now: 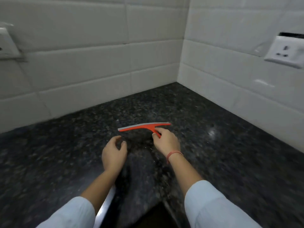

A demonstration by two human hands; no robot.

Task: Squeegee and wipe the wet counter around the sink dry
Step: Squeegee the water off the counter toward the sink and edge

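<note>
A red squeegee (143,126) with a grey rubber blade lies across the dark speckled granite counter (222,145), its blade facing the back wall. My right hand (166,141) pinches the short red handle between thumb and fingers. My left hand (114,153) hovers just left of it, fingers curled apart and holding nothing. Small wet glints show on the counter to the right of the squeegee. No sink is visible in this view.
White tiled walls meet in a corner behind the counter (177,79). A wall socket (286,51) sits on the right wall and another switch plate (6,43) on the left. The counter's front edge (107,204) runs between my forearms.
</note>
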